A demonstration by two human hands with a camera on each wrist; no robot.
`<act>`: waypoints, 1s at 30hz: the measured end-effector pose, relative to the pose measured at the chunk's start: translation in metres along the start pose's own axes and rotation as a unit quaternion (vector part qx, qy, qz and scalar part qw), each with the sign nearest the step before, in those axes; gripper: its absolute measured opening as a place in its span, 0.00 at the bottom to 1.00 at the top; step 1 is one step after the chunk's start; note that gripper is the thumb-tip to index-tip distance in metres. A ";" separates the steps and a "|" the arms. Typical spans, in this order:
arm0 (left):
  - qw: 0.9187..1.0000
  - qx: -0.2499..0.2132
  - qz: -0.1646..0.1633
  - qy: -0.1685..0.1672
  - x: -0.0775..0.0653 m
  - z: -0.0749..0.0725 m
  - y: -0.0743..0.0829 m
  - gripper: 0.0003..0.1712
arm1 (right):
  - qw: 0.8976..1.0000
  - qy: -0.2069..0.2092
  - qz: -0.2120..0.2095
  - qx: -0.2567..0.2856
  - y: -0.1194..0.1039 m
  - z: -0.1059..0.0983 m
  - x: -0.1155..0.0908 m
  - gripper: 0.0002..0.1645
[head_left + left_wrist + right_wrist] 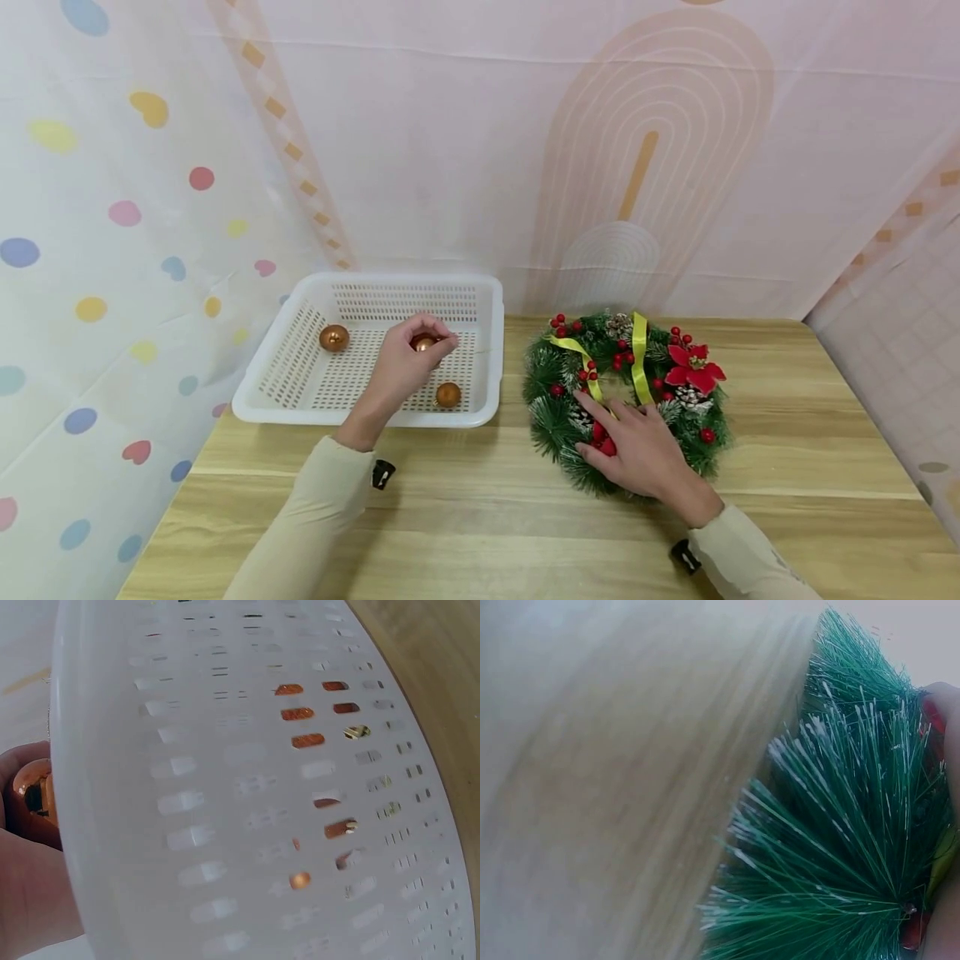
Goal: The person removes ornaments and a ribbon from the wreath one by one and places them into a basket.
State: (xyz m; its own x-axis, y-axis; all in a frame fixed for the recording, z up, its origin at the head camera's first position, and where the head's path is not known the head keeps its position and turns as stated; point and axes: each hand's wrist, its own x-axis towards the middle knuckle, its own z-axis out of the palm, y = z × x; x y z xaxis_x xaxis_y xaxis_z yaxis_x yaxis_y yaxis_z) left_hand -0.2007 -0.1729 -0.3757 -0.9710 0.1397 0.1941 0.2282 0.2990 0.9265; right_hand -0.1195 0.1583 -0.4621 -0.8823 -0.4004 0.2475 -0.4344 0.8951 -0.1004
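Observation:
In the head view my left hand (pixel 401 362), over the white basket (pixel 262 408), curls its thumb and fingers round a shiny copper bauble (pixel 424 342). The left wrist view shows that bauble (pixel 31 799) beside the basket's rim, partly hidden. Two more copper baubles lie in the basket, one at the left (pixel 334 338) and one near the front right (pixel 448 395). My right hand (pixel 641 450) rests on the near side of a green wreath (pixel 551 425), fingers spread. Red berries, pine cones, a red flower (pixel 696 368) and a yellow ribbon (pixel 640 358) decorate the wreath.
Basket and wreath stand side by side on a wooden table (pixel 480 517), the basket to the left. A patterned cloth backdrop (pixel 435 167) hangs behind the table. Dark clips or straps show at both cuffs.

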 end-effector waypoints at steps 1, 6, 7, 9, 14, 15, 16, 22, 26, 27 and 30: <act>1.000 0.002 0.000 0.000 0.000 -0.001 0.000 0.06 | 1.000 0.000 0.000 0.000 0.000 0.000 0.000 0.45; 1.000 0.012 -0.004 0.003 -0.003 -0.004 -0.003 0.07 | 1.000 -0.003 0.000 0.000 0.000 0.000 0.000 0.45; 1.000 0.012 -0.005 0.003 -0.003 -0.005 -0.003 0.07 | 1.000 -0.004 0.001 0.000 0.000 0.000 0.000 0.45; 1.000 0.011 -0.006 0.003 -0.003 -0.006 -0.004 0.07 | 1.000 -0.005 0.001 0.000 0.000 0.000 0.000 0.45; 1.000 0.011 -0.009 0.001 -0.004 -0.008 -0.006 0.07 | 1.000 -0.005 0.002 0.000 0.000 0.000 0.001 0.45; 1.000 0.011 -0.010 0.000 -0.004 -0.009 -0.006 0.07 | 1.000 -0.005 0.001 0.000 0.000 0.000 0.001 0.45; 1.000 0.011 -0.010 -0.001 -0.004 -0.009 -0.006 0.07 | 1.000 -0.005 0.001 0.000 0.000 0.000 0.001 0.45; 1.000 0.005 -0.018 -0.004 -0.005 -0.012 -0.007 0.07 | 1.000 -0.002 -0.001 0.001 0.000 -0.001 0.000 0.45; 1.000 0.014 -0.013 -0.001 -0.005 -0.013 -0.008 0.07 | 1.000 -0.008 0.002 0.003 0.000 -0.001 0.001 0.45; 1.000 0.018 -0.010 0.001 -0.005 -0.013 -0.008 0.07 | 1.000 -0.010 0.003 0.004 0.000 -0.001 0.001 0.45; 1.000 0.024 -0.010 0.005 -0.006 -0.014 -0.008 0.08 | 1.000 -0.012 0.005 0.006 -0.001 -0.001 0.000 0.45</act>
State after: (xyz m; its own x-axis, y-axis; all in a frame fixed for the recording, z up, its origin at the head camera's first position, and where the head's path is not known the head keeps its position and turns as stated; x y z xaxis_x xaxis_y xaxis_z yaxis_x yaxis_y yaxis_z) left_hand -0.1980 -0.1898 -0.3799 -0.9761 0.1242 0.1785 0.2113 0.3473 0.9136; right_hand -0.1194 0.1578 -0.4610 -0.8905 -0.3961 0.2239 -0.4275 0.8969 -0.1136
